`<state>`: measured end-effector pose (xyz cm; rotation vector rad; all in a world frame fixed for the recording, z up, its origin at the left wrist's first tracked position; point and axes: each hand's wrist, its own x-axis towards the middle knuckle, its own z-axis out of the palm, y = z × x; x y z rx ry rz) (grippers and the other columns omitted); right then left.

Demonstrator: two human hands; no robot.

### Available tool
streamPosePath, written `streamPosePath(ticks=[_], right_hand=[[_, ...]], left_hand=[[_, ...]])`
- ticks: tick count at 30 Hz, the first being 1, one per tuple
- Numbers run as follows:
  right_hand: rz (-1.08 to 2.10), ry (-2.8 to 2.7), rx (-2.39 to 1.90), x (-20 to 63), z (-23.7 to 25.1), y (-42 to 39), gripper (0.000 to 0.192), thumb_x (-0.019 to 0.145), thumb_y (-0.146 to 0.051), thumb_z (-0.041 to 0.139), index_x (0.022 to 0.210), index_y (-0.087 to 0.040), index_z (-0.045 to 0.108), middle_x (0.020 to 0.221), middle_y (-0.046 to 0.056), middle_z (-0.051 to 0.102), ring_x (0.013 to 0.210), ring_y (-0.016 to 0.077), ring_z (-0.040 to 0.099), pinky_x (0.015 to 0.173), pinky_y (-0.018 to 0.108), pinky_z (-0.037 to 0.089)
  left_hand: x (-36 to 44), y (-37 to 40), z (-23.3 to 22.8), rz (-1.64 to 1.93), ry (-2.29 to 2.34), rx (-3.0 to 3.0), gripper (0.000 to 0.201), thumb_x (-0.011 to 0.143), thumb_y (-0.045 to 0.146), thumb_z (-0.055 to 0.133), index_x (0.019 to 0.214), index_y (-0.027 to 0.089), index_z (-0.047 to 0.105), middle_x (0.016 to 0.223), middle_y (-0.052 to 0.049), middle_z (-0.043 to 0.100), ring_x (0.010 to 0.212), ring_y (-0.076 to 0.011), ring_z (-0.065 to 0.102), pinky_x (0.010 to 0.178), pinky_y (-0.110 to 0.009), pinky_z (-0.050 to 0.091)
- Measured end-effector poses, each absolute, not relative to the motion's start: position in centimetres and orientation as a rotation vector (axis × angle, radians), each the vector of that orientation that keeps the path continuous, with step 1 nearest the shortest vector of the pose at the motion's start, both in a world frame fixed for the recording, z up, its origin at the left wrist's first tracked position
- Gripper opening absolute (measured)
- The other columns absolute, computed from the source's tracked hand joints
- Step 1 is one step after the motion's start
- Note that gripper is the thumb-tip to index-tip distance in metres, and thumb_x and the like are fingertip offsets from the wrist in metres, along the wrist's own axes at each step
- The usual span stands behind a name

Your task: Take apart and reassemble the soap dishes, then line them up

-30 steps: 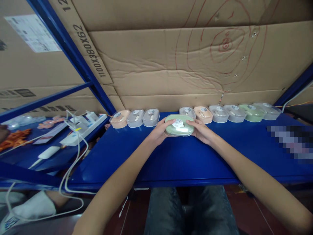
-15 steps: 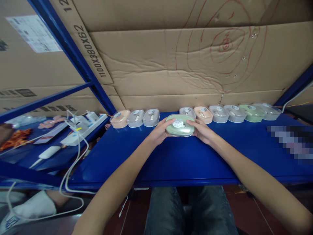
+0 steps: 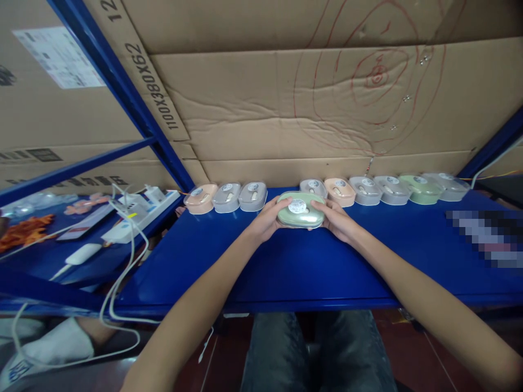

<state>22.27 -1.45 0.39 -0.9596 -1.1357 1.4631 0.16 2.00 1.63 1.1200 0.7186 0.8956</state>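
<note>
A green oval lidded box (image 3: 304, 216) with a clear-looking cover and a round white sticker is held level between my two hands, above the blue table. My left hand (image 3: 267, 219) grips its left end, thumb on top near the sticker. On the other end my right hand (image 3: 335, 219) does the same, its thumb pressing the lid; the fingers below are mostly hidden. Behind it, a grey box (image 3: 313, 188) and a peach box (image 3: 340, 191) of the same kind stand against the cardboard.
More such boxes line the back: a peach one (image 3: 200, 198) and two greys at left, others including a green one (image 3: 420, 188) at right. A power strip (image 3: 141, 216) with white cables lies on the left shelf, beside a blue post (image 3: 171, 169). Cardboard (image 3: 245, 98) walls the back.
</note>
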Motion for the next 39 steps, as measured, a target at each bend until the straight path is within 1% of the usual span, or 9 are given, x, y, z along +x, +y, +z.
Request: streamPosePath(ticks=[8, 12, 15, 17, 20, 23, 27, 32, 39], right_hand=[[1.449, -1.097, -0.977, 22.0, 0.1, -1.5, 0.045, 0.088, -0.051, 0.088, 0.117, -0.021, 0.072, 0.109, 0.01, 0.082, 0.083, 0.0236, 0.077, 0.062, 0.038, 0.07], [1.44, -1.094, -0.975, 21.9, -0.2, -1.3, 0.047, 0.088, -0.052, 0.087, 0.119, -0.021, 0.071, 0.109, 0.011, 0.082, 0.082, 0.0244, 0.078, 0.06, 0.038, 0.07], [1.432, -1.096, -0.979, 21.9, -0.2, -1.3, 0.048, 0.089, -0.054, 0.086, 0.121, -0.022, 0.07, 0.107, 0.01, 0.082, 0.081, 0.0239, 0.078, 0.059, 0.036, 0.069], [1.425, -1.094, -0.988, 21.8, -0.2, -1.3, 0.048, 0.09, -0.055, 0.085, 0.121, -0.022, 0.07, 0.106, 0.01, 0.082, 0.08, 0.0236, 0.078, 0.058, 0.036, 0.069], [1.401, -1.088, -1.016, 21.6, 0.0, -1.5, 0.049, 0.09, -0.055, 0.085, 0.12, -0.021, 0.069, 0.106, 0.01, 0.081, 0.079, 0.0233, 0.077, 0.056, 0.035, 0.068], [1.357, -1.106, -1.043, 21.3, 0.0, -1.8, 0.048, 0.089, -0.055, 0.085, 0.119, -0.021, 0.069, 0.106, 0.01, 0.08, 0.08, 0.0233, 0.077, 0.054, 0.034, 0.068], [1.31, -1.128, -1.065, 20.9, -0.1, -2.0, 0.05, 0.09, -0.059, 0.083, 0.12, -0.022, 0.067, 0.102, 0.009, 0.079, 0.077, 0.0228, 0.075, 0.05, 0.033, 0.065], [1.304, -1.149, -1.078, 20.7, 0.0, -2.1, 0.052, 0.091, -0.062, 0.082, 0.12, -0.023, 0.065, 0.09, 0.006, 0.079, 0.059, 0.0187, 0.07, 0.044, 0.031, 0.061], [1.385, -1.174, -1.083, 21.1, 0.5, -2.2, 0.046, 0.096, -0.058, 0.077, 0.117, -0.018, 0.07, 0.078, 0.008, 0.079, 0.055, 0.0204, 0.072, 0.042, 0.03, 0.061]], left_hand=[[0.3, 1.9, 1.8, 0.915, 0.755, 1.108, 0.042, 0.098, 0.043, 0.076, 0.129, 0.016, 0.069, 0.117, -0.016, 0.079, 0.097, -0.0283, 0.081, 0.082, -0.042, 0.069], [0.3, 1.5, 2.0, 0.895, 0.731, 1.117, 0.044, 0.099, 0.045, 0.076, 0.132, 0.017, 0.067, 0.123, -0.018, 0.077, 0.1, -0.0303, 0.08, 0.081, -0.045, 0.07], [0.6, 1.2, 2.0, 0.89, 0.742, 1.144, 0.047, 0.1, 0.049, 0.073, 0.136, 0.02, 0.063, 0.13, -0.017, 0.075, 0.098, -0.0305, 0.081, 0.074, -0.045, 0.072], [0.8, 1.1, 1.9, 0.941, 0.799, 1.179, 0.048, 0.1, 0.05, 0.073, 0.137, 0.023, 0.062, 0.13, -0.015, 0.074, 0.091, -0.028, 0.08, 0.066, -0.039, 0.071], [1.2, 1.0, 1.6, 1.017, 0.88, 1.239, 0.046, 0.099, 0.052, 0.073, 0.135, 0.024, 0.065, 0.122, -0.012, 0.075, 0.078, -0.0221, 0.078, 0.054, -0.03, 0.066], [1.3, 1.0, 1.3, 1.048, 0.91, 1.28, 0.046, 0.1, 0.056, 0.071, 0.131, 0.023, 0.069, 0.11, -0.01, 0.077, 0.069, -0.0187, 0.074, 0.046, -0.025, 0.062], [1.4, 1.1, 0.9, 1.061, 0.903, 1.308, 0.048, 0.099, 0.058, 0.07, 0.129, 0.021, 0.071, 0.1, -0.009, 0.077, 0.061, -0.0156, 0.069, 0.041, -0.023, 0.058], [1.4, 1.1, 1.0, 1.091, 0.901, 1.311, 0.046, 0.099, 0.058, 0.07, 0.123, 0.019, 0.073, 0.09, -0.006, 0.075, 0.055, -0.0142, 0.066, 0.037, -0.021, 0.053], [1.4, 1.0, 1.3, 1.053, 0.952, 1.236, 0.045, 0.099, 0.062, 0.07, 0.108, 0.018, 0.072, 0.074, -0.002, 0.069, 0.049, -0.0139, 0.065, 0.037, -0.021, 0.053]])
